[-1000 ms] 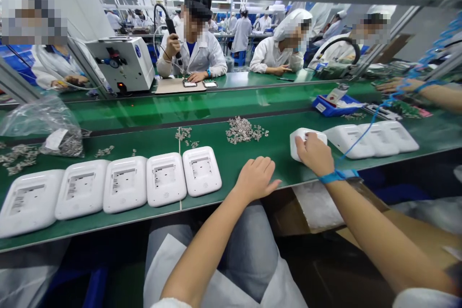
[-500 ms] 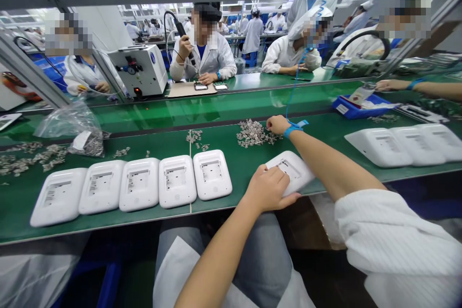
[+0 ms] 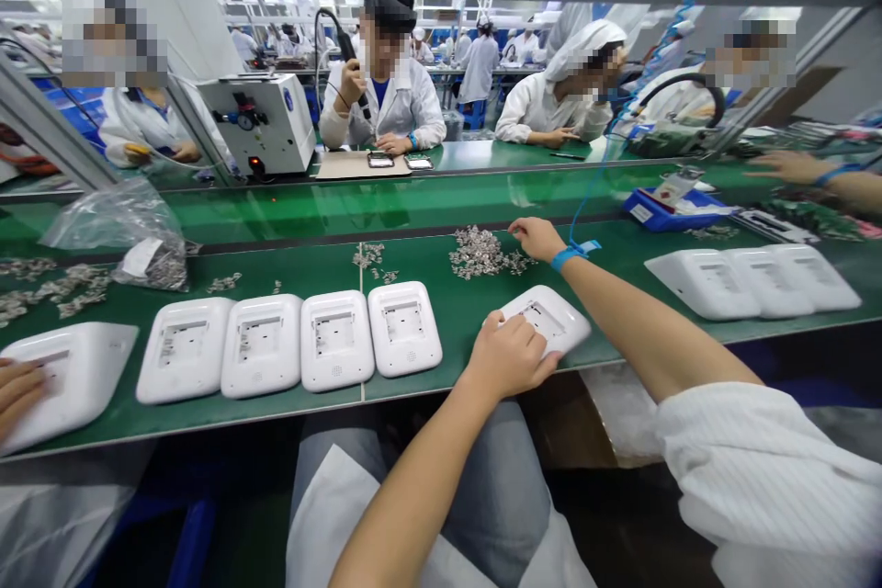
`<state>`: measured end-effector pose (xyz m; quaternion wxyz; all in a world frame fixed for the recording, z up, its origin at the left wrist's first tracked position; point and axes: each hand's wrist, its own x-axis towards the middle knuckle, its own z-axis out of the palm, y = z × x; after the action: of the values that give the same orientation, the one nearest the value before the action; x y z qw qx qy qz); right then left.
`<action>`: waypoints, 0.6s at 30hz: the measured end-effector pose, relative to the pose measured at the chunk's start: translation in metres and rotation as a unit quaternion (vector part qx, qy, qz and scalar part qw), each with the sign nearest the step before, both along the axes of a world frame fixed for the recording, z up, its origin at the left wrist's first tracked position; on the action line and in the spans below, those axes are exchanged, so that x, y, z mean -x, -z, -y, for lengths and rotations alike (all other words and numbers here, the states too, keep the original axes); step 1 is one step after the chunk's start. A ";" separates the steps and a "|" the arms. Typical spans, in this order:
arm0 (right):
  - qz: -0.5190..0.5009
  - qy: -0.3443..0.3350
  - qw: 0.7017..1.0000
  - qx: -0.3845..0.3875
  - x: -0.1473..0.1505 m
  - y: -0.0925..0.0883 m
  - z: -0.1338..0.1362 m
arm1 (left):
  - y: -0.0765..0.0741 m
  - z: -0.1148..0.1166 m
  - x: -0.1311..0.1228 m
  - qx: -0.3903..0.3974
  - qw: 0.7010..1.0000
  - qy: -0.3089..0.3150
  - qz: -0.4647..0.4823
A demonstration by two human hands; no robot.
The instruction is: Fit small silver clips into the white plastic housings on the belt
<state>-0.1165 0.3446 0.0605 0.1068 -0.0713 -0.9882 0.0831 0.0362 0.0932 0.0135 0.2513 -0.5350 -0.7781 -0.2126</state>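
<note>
My left hand (image 3: 511, 354) rests curled on the near corner of a white plastic housing (image 3: 551, 320) lying tilted at the front edge of the green bench (image 3: 475, 308). My right hand (image 3: 536, 237), with a blue wrist strap (image 3: 573, 254) and coiled cord, reaches to the right edge of a heap of small metal parts (image 3: 480, 253), fingers pinched among them. Whether it holds a part is hidden.
A row of white housings (image 3: 296, 342) lies left of my hands, three more (image 3: 751, 279) at the right. Another person's hand (image 3: 17, 390) touches the far-left housing. A plastic bag of parts (image 3: 130, 239), a blue tray (image 3: 665, 207), a white machine (image 3: 258, 121) and workers sit beyond.
My right hand left the housing and reached to the heap of metal parts. My left hand took over the housing, which now lies nearer me. Another person's hand has appeared at the far left.
</note>
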 end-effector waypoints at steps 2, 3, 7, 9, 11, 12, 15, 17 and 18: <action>0.004 0.017 1.000 -0.008 -0.001 0.002 0.004 | 0.002 0.000 -0.001 -0.002 1.000 -0.017 -0.004; 0.007 0.026 1.000 -0.013 -0.001 0.002 0.007 | 0.003 0.001 -0.001 -0.006 1.000 -0.024 -0.005; 0.019 0.046 0.998 -0.031 -0.003 -0.005 0.014 | 0.006 0.001 0.001 -0.021 0.999 -0.028 -0.004; 0.022 0.042 0.998 -0.040 -0.004 -0.011 0.016 | 0.006 0.001 0.001 -0.030 0.999 -0.027 -0.004; 0.027 0.031 0.998 -0.051 -0.006 -0.016 0.018 | 0.005 0.001 0.001 -0.031 0.999 -0.025 -0.005; 0.030 0.028 0.997 -0.058 -0.007 -0.019 0.021 | 0.004 0.001 0.001 -0.027 0.999 -0.024 -0.005; 0.005 -0.012 0.996 -0.088 -0.007 -0.028 0.043 | 0.002 0.000 0.002 -0.015 1.000 -0.024 0.001; -0.014 -0.116 0.990 -0.073 -0.003 -0.032 0.072 | 0.001 -0.001 0.003 -0.021 0.999 -0.023 0.008; -0.013 -0.191 0.980 -0.048 0.001 -0.033 0.091 | 0.001 -0.001 0.003 -0.028 0.999 -0.023 0.013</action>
<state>-0.1175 0.2532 0.0930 0.1055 0.1248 -0.9850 0.0553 0.0332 0.0946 0.0123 0.2609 -0.5070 -0.7871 -0.2351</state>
